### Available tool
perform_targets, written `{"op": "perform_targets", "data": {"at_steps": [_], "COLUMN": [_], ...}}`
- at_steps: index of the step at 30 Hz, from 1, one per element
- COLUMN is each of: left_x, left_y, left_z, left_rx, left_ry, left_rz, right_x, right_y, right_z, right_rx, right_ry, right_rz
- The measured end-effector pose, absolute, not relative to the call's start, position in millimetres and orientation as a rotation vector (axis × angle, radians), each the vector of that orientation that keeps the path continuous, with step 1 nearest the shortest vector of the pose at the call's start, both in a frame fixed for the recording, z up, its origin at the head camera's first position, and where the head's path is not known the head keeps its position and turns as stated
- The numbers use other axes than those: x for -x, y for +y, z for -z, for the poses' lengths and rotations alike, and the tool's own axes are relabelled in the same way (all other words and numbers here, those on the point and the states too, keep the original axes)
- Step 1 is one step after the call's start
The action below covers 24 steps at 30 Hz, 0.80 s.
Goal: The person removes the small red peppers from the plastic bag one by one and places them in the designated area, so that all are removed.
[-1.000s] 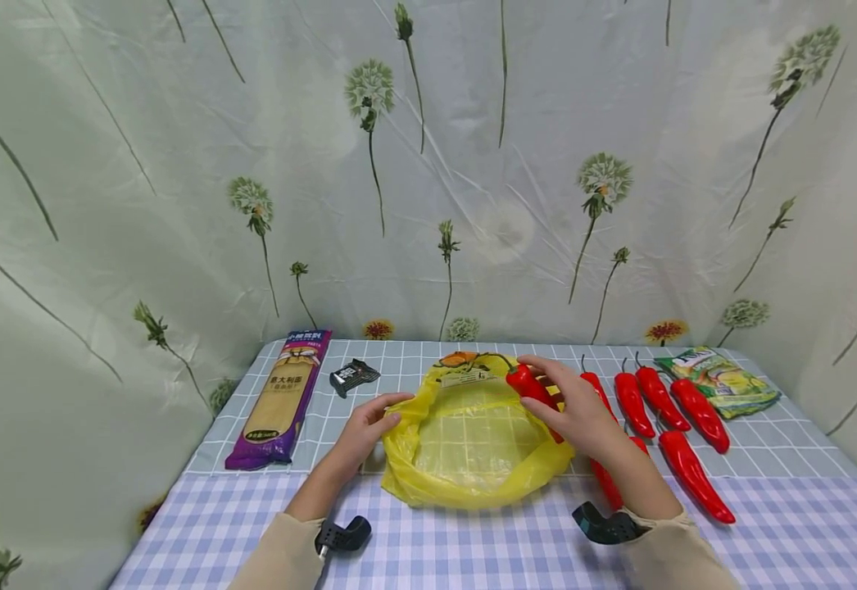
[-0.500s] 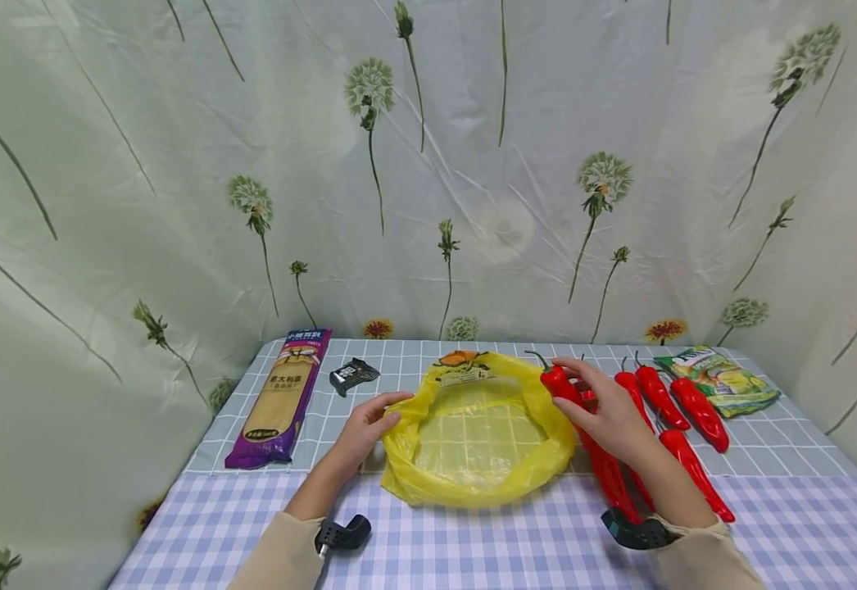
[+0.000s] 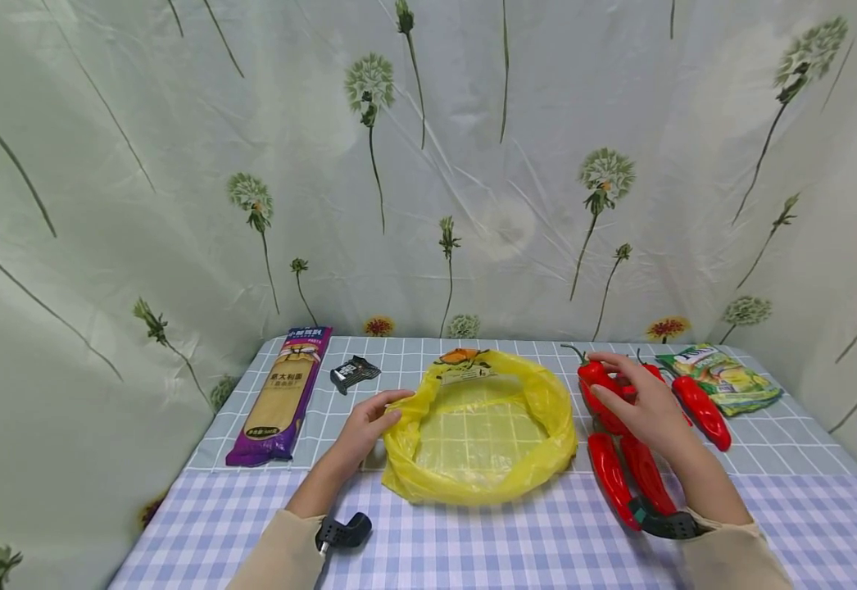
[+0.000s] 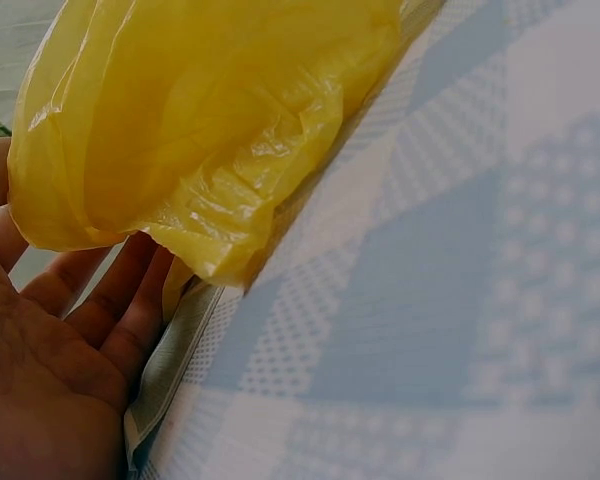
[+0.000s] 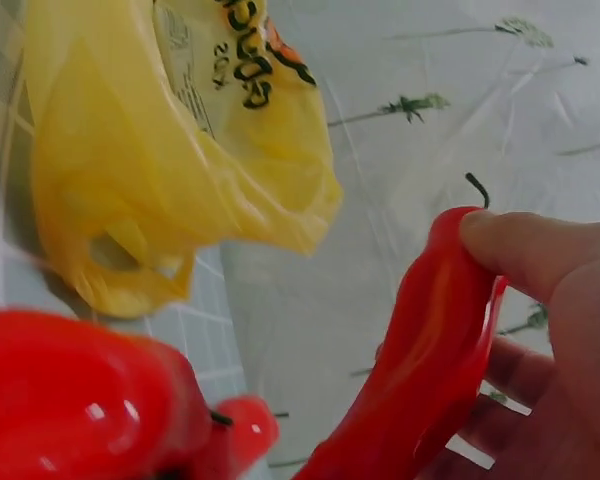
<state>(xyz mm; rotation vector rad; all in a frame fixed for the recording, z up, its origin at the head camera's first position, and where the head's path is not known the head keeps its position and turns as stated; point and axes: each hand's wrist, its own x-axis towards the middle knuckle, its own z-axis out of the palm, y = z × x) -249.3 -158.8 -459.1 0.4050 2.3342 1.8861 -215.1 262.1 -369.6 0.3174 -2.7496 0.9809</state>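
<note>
A yellow plastic bag [image 3: 473, 493] sits wide open on the table, its mouth spread and its base lying flat. My left hand [image 3: 365, 426] touches the bag's left rim with loosely extended fingers; in the left wrist view the yellow film covers the fingertips. To the right of the bag, my right hand [image 3: 635, 401] holds a red chili pepper [image 5: 420, 340] between thumb and fingers, its green stem up and its body slanting down. Several more red peppers [image 3: 611, 475] lie beneath and around that hand, partly hidden by it and the forearm.
A purple pasta packet [image 3: 281, 401] lies at the left, with a small black packet [image 3: 353, 374] beside it. At the back right is a green and yellow packet [image 3: 723, 381]. A flower-printed curtain [image 3: 428, 164] hangs behind the checked tablecloth [image 3: 436, 541].
My right hand has carried the red chili pepper rightward, from the bag's right rim to above the other peppers. The left hand and the bag have stayed put.
</note>
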Motion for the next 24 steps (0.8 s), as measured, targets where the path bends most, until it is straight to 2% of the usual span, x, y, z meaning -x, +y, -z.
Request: {"op": "perform_targets", "data": {"at_steps": [24], "left_x": [251], "left_y": [-159], "left_z": [460], "left_rx": [-0.395], "left_ry": [2.336], "left_rz": [-1.877], "right_x": [210], "right_y": [346], "right_z": [371], "right_rx": [0.045], "right_ry": [-2.919], "right_rz": [-1.004]}}
